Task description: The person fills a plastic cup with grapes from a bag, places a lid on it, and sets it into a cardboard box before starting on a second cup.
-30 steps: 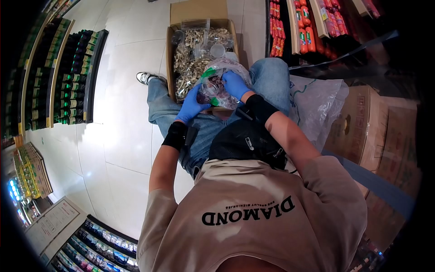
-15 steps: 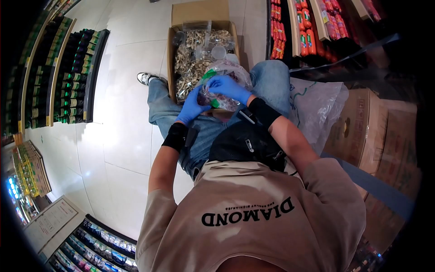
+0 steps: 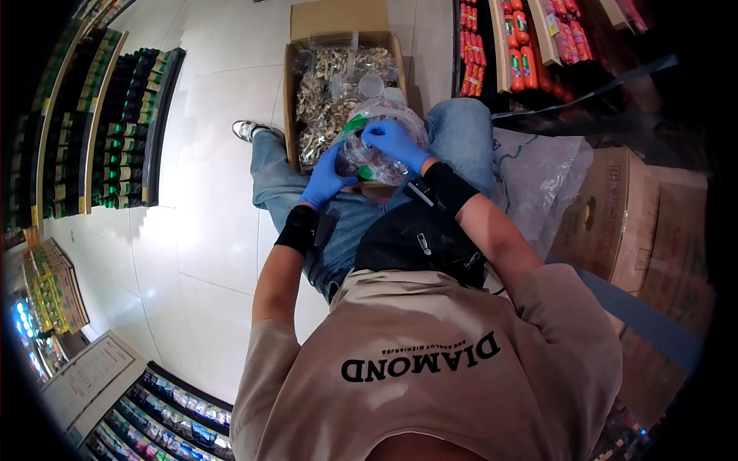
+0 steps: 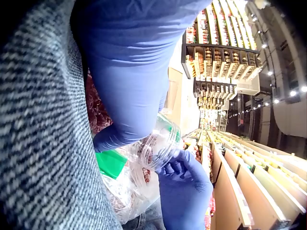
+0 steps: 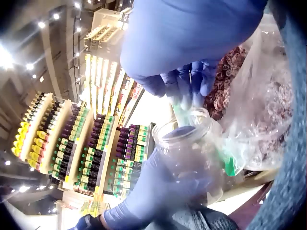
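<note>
My blue-gloved left hand (image 3: 327, 177) grips a clear plastic jar (image 5: 196, 155) from the side, its thumb by the rim in the right wrist view. Over the jar's mouth is my blue-gloved right hand (image 3: 392, 140), fingers bent downward. A pale, blurred strip (image 5: 181, 113) shows under those fingertips; I cannot tell whether they pinch it. Behind the jar lies a clear plastic bag (image 5: 268, 110) with green patches, holding dark red, crinkled dried pieces (image 5: 230, 72). In the left wrist view, some red pieces show through the jar (image 4: 151, 143).
An open cardboard box (image 3: 289, 115) between the legs holds dried mushroom slices (image 3: 319, 115) and clear containers (image 3: 370, 86). Bottle shelves (image 3: 127, 131) stand left, red-packet shelves (image 3: 519, 46) right. A plastic sack (image 3: 538, 165) and cardboard cartons (image 3: 603, 207) lie beside the right leg.
My right hand has come from the bag leftward to the jar's mouth, then shifted slightly back to the right. The left hand has kept its grip on the jar in place.
</note>
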Available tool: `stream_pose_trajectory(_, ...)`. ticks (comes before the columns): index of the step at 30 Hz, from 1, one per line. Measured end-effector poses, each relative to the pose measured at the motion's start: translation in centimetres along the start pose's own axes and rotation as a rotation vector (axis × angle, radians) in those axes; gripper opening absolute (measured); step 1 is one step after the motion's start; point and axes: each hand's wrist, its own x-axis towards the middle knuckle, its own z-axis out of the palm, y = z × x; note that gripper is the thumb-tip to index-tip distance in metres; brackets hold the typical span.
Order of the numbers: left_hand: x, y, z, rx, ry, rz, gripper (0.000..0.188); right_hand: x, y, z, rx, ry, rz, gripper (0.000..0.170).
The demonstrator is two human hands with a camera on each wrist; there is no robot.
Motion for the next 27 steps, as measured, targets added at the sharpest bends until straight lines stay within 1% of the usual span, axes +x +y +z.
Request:
stream_pose_trajectory(1, 0.0, 0.0, 0.0, 0.002, -0.001, -0.005, 0.098, 0.0, 0.1, -0.4, -0.084, 0.032, -0.019, 0.023)
stream_pose_trajectory(2, 0.0, -0.1, 0.1, 0.001, -0.001, -0.004, 0.098, 0.1, 1.0, -0.6, -0.085, 0.032, -0.019, 0.023)
stream_pose_trajectory(4, 0.1, -0.3, 0.2, -0.043, -0.004, -0.037, 0.098, 0.3, 3.8, -0.7, -0.483, 0.033, 0.013, 0.017)
stream_pose_trajectory(5, 0.1, -0.1, 0.2, -0.043, -0.005, -0.036, 0.098, 0.0, 4.3, -0.5, -0.484, 0.034, 0.014, 0.017)
stream_pose_trajectory(7, 0.0, 0.2, 0.0, 0.009, 0.002, -0.014, 0.098, -0.5, 5.3, -0.2, -0.623, 0.097, -0.174, 0.016)
stream_pose_trajectory(8, 0.0, 0.5, 0.0, 0.009, 0.001, -0.014, 0.098, -0.6, 4.9, -0.3, -0.622, 0.098, -0.173, 0.016)
stream_pose_trajectory(10, -0.1, 1.0, -0.1, -0.002, -0.011, -0.052, 0.094, -0.6, 3.9, -0.6, -0.546, -0.044, -0.087, 0.016)
stream_pose_trajectory(11, -0.1, 0.8, 0.0, -0.002, -0.011, -0.051, 0.094, -0.5, 4.1, -0.5, -0.547, -0.043, -0.087, 0.016)
stream_pose_trajectory(13, -0.1, 0.4, 0.0, -0.011, 0.004, -0.023, 0.097, -0.4, 4.4, -0.3, -0.664, -0.148, -0.065, 0.017)
stream_pose_trajectory(17, -0.1, 0.4, 0.0, 0.029, 0.010, -0.014, 0.097, -0.5, 3.6, -0.3, -0.705, -0.173, -0.009, 0.020)
stream_pose_trajectory(19, 0.0, 0.1, 0.0, 0.020, 0.007, -0.012, 0.097, -0.8, 3.9, 0.1, -0.430, 0.001, -0.068, 0.021)
stream_pose_trajectory(20, 0.0, 0.3, 0.0, 0.020, 0.007, -0.010, 0.097, -0.6, 4.3, 0.1, -0.431, 0.002, -0.068, 0.021)
stream_pose_trajectory(22, 0.0, 0.6, -0.1, 0.019, -0.002, -0.035, 0.097, 0.0, 5.1, -0.1, -0.255, -0.215, -0.040, 0.023)
stream_pose_trajectory(23, 0.0, 0.4, 0.0, 0.019, -0.001, -0.035, 0.097, 0.0, 5.2, 0.0, -0.255, -0.215, -0.040, 0.023)
stream_pose_trajectory(25, 0.0, 0.1, 0.1, -0.066, -0.005, -0.045, 0.097, 0.1, 5.4, 0.1, -0.362, -0.199, -0.049, 0.024)
stream_pose_trajectory(27, 0.0, 0.3, 0.0, -0.032, -0.009, -0.053, 0.096, 0.3, 5.2, 0.4, -0.411, -0.207, -0.066, 0.024)
